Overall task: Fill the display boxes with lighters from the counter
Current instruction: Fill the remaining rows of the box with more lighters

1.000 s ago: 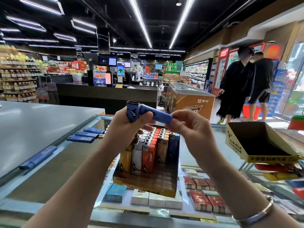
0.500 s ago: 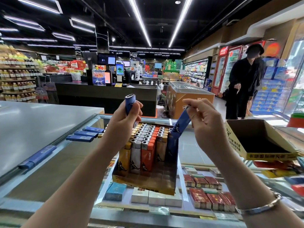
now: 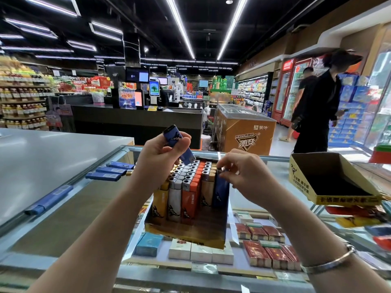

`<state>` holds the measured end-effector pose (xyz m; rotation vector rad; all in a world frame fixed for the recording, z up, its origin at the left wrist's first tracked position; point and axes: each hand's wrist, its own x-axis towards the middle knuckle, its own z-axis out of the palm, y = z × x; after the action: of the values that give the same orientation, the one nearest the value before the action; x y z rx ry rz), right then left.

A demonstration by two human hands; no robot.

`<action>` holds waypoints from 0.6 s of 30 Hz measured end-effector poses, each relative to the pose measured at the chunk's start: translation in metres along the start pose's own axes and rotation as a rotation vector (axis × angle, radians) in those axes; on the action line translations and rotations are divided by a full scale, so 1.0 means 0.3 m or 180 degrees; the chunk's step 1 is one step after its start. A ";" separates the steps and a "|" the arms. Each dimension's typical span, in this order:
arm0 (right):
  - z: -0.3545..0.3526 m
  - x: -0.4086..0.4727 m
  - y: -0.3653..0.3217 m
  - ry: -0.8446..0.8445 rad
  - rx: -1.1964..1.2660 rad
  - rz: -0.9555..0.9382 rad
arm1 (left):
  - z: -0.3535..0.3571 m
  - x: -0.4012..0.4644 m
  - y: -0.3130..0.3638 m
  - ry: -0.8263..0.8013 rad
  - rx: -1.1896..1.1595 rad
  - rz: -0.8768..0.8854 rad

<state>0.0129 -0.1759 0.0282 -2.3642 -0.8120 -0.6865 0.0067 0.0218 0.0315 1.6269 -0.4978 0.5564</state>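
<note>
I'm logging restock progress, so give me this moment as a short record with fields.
left hand: holds a blue lighter tilted above the rows
right hand: pinches a blue lighter upright at the right end of the display box
spare lighters: lying on the glass counter, left
second box: open, right, looks empty

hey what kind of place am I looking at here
Most likely a supermarket, seen from its tobacco counter. Stocked drink shelves line the left, a checkout desk with screens stands ahead, and the glass counter has cigarette packs beneath it and a lighter display box on top.
</note>
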 end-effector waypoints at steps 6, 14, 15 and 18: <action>-0.013 0.005 0.002 -0.0235 0.0164 0.0168 | 0.000 -0.001 0.001 0.0066 -0.0003 -0.0021; -0.024 -0.004 0.015 0.0272 0.0956 0.0338 | -0.007 -0.001 0.009 0.0027 -0.0521 -0.0019; -0.027 -0.003 0.009 0.0390 0.1234 0.0351 | -0.008 0.000 0.010 0.0018 -0.0563 -0.0007; -0.027 -0.004 -0.023 0.0456 0.2038 0.0359 | -0.009 0.003 0.009 -0.0089 -0.0563 0.0010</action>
<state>0.0052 -0.1769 0.0355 -1.7462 -0.6987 -0.4532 0.0056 0.0241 0.0343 1.4672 -0.5547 0.4788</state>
